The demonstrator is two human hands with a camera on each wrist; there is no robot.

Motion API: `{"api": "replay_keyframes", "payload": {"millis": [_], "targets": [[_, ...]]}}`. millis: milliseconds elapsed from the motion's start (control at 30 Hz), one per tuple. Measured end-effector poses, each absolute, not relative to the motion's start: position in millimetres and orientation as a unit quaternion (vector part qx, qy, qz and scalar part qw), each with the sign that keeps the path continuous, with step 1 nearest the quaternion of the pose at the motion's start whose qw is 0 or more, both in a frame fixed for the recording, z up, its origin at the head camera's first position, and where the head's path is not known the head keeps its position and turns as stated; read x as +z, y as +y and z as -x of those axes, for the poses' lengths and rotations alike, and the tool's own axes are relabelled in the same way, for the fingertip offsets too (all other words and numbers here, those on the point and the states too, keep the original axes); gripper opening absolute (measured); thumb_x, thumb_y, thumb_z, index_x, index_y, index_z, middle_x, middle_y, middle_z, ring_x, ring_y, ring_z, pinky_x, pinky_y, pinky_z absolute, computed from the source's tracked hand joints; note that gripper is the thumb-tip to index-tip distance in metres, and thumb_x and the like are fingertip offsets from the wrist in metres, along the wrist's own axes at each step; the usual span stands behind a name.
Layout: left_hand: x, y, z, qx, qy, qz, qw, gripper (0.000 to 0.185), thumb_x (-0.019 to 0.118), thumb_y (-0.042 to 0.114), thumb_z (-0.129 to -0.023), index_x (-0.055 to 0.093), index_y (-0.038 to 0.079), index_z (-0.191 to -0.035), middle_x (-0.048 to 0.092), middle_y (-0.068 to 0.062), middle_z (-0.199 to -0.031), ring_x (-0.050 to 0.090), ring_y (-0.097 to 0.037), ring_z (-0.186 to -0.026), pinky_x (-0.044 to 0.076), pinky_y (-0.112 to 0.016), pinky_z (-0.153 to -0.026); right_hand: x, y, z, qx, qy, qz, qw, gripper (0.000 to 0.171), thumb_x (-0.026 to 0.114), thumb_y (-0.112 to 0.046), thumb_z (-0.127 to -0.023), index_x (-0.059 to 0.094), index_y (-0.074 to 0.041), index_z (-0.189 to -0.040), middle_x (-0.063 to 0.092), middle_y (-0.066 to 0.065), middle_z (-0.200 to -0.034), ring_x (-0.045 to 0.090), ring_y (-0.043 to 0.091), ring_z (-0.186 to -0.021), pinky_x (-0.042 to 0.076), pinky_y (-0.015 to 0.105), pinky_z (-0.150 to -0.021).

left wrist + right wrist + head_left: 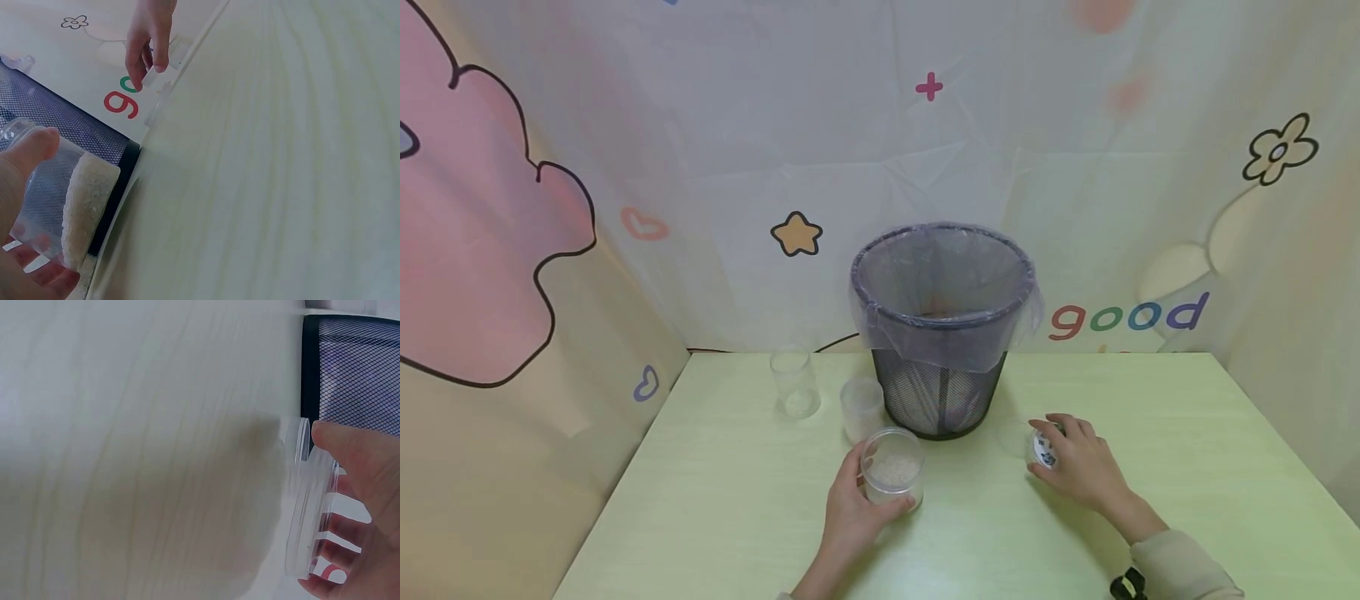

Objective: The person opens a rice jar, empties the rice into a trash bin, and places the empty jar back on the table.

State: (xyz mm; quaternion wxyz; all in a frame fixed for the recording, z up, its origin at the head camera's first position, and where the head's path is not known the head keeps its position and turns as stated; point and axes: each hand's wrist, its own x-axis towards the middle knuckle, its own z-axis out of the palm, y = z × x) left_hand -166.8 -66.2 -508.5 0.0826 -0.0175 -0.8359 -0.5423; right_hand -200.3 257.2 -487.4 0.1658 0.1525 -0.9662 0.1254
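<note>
Two hands work: the left hand (850,512) wraps a clear plastic jar (892,475) of white grains before the mesh bin (942,333); the right hand (1078,471) cups its lid (1043,448). Light, rigid, probably slick; best gripped round the sidewall.

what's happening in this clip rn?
A person sits at a pale green table. The left hand grips an open clear jar holding white grains. The right hand holds a clear lid down at the tabletop. A lined mesh wastebasket stands just behind them, with two empty clear cups to its left.
</note>
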Motion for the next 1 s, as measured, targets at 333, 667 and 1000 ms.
{"api": "replay_keyframes", "payload": {"millis": [333, 667, 1000], "targets": [[-512, -66, 165, -0.544, -0.836, 0.022, 0.077, 0.090, 0.087, 0.033, -0.053, 0.043, 0.021, -0.131, 0.053, -0.002, -0.127, 0.054, -0.023, -0.108, 0.045, -0.041, -0.088, -490, 268, 204, 0.120, -0.975, -0.130, 0.136, 0.060, 0.076, -0.033, -0.071, 0.055, -0.009, -0.122, 0.050, 0.022, -0.122, 0.047, 0.046, -0.106, 0.043, 0.063, -0.076], [-511, -66, 165, -0.546, -0.834, 0.024, 0.080, 0.090, 0.087, 0.033, -0.053, 0.043, 0.023, -0.130, 0.053, -0.001, -0.127, 0.054, -0.023, -0.108, 0.045, -0.042, -0.089, -499, 277, 210, 0.125, -0.977, -0.114, 0.132, 0.059, 0.076, -0.031, -0.070, 0.056, -0.008, -0.120, 0.049, 0.024, -0.120, 0.047, 0.048, -0.103, 0.043, 0.064, -0.073], [-506, -68, 166, -0.544, -0.834, 0.037, 0.086, 0.089, 0.087, 0.035, -0.054, 0.043, 0.023, -0.131, 0.053, -0.002, -0.127, 0.053, -0.024, -0.109, 0.045, -0.043, -0.088, -501, 281, 219, 0.134, -0.980, -0.107, 0.103, 0.057, 0.073, -0.032, -0.073, 0.054, -0.007, -0.121, 0.048, 0.026, -0.119, 0.046, 0.048, -0.103, 0.044, 0.062, -0.071]]}}
